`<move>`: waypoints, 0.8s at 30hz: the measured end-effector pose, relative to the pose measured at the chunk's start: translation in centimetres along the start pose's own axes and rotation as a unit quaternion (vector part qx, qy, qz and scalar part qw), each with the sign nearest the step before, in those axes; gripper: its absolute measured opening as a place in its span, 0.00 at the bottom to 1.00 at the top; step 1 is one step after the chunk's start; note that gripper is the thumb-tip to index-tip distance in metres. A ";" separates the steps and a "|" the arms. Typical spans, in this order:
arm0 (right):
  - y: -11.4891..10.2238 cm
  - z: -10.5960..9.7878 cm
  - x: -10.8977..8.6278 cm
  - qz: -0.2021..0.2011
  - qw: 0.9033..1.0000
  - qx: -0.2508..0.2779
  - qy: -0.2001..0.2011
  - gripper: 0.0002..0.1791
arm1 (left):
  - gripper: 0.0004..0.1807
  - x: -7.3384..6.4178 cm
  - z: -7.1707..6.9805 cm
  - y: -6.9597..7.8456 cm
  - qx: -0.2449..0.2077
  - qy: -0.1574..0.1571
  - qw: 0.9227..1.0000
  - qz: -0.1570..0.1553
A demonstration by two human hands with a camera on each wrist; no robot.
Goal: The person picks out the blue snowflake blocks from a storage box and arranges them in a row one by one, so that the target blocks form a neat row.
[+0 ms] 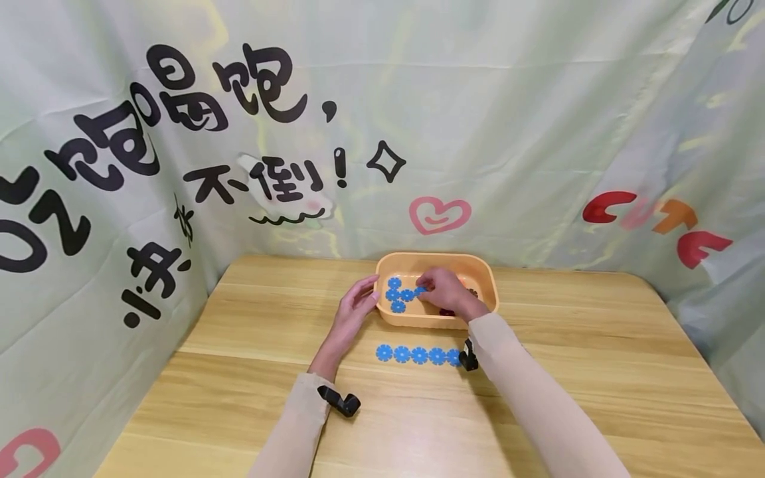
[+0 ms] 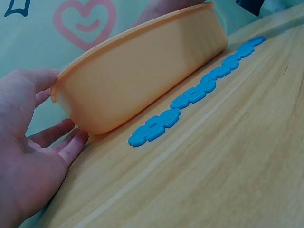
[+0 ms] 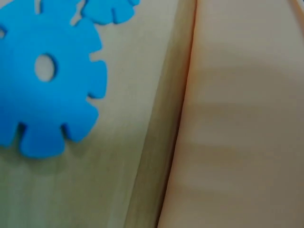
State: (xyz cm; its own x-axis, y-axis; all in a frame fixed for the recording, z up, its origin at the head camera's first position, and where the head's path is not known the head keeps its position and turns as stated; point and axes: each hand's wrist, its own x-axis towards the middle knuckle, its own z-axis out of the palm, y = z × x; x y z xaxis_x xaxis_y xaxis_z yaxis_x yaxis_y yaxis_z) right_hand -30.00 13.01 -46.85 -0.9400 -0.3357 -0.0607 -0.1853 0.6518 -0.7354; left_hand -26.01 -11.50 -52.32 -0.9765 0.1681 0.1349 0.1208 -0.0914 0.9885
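Note:
An orange plastic bin (image 1: 418, 322) stands near the back of the table with blue snowflake discs (image 1: 397, 306) in its left part. My left hand (image 1: 354, 307) rests against the bin's left end; in the left wrist view its fingertips touch the rim and lower wall. Inside the bin, my right hand (image 1: 445, 291) pinches a blue snowflake disc (image 1: 421, 291) at its fingertips. Darker pieces (image 1: 446, 312) lie partly hidden under that hand. In front of the bin, several blue discs form a straight row (image 2: 192, 95), its right end close to the right wrist.
The wooden table (image 1: 239, 405) carries the bin and the row. A printed cloth (image 1: 526, 133) hangs behind and at both sides. Black wrist cameras (image 1: 339, 401) sit on both sleeves. In the right wrist view, a disc (image 3: 71, 104) lies beside the bin's wall (image 3: 237, 133).

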 end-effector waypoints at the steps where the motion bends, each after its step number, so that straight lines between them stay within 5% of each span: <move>1: 0.0 0.0 0.0 0.002 1.000 -0.006 0.001 0.18 | 0.22 0.0 0.0 0.0 -0.001 0.000 1.000 0.001; 8: -0.2 -0.1 0.0 0.013 1.000 -0.028 0.008 0.13 | 0.22 0.0 0.0 -0.1 0.000 0.003 1.000 -0.005; 24: -0.4 -1.4 -1.6 -0.005 0.999 0.022 0.035 0.12 | 0.23 0.1 0.0 0.0 0.003 0.002 1.000 0.001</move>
State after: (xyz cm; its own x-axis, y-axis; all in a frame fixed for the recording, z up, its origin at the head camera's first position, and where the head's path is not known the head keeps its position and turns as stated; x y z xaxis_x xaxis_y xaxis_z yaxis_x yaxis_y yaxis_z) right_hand -28.85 14.25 -45.54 -0.9561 -0.2930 -0.0069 -0.1838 0.6177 -0.7647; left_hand -26.10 -11.46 -52.31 -0.9769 0.1646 0.1361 0.1232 -0.0858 0.9887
